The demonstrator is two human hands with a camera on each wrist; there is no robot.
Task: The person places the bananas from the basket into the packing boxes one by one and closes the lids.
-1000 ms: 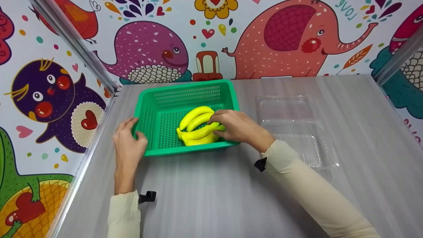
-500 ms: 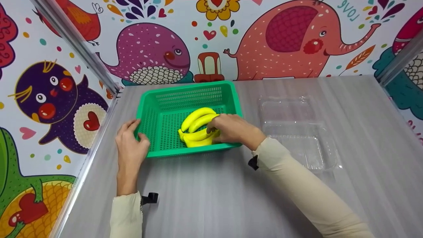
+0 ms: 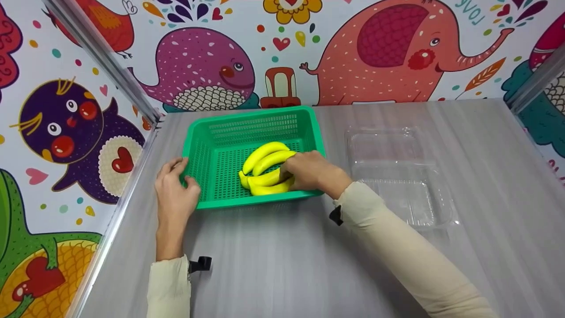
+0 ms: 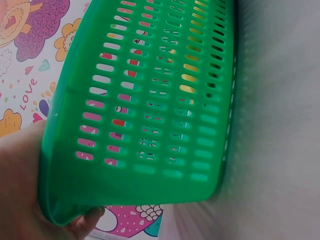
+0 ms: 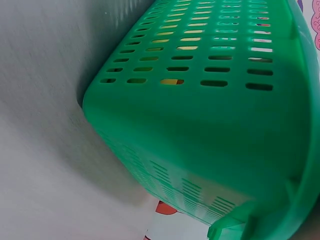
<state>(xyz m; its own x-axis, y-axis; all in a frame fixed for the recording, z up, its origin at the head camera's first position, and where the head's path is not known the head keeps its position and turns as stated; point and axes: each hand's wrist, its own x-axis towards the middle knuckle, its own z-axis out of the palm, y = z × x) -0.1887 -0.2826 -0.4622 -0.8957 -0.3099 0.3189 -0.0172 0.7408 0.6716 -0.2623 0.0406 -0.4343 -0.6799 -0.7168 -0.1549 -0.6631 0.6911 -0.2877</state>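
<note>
A green plastic basket [image 3: 254, 202] with slotted walls sits on the table, several yellow bananas [image 3: 261, 154] lying together in its right half. My left hand [image 3: 175, 190] grips the basket's left rim between thumb and fingers; in the left wrist view that hand [image 4: 25, 185] shows at the rim's corner. Reaching over the front right of the basket, my right hand [image 3: 311, 172] pinches a front banana [image 3: 267, 179] near its right end. The right fingertips are partly hidden behind the hand. Only the basket's outer wall [image 5: 200, 130] fills most of the right wrist view.
To the basket's right lies a clear plastic clamshell box [image 3: 399, 194], opened flat, with its lid half toward the back. Patterned walls [image 3: 282, 48] bound the grey table [image 3: 265, 265] at the back and left.
My right hand has moved slightly left and its fingers have come down around a front banana. The front bananas have shifted a little. The left hand keeps its place on the rim.
</note>
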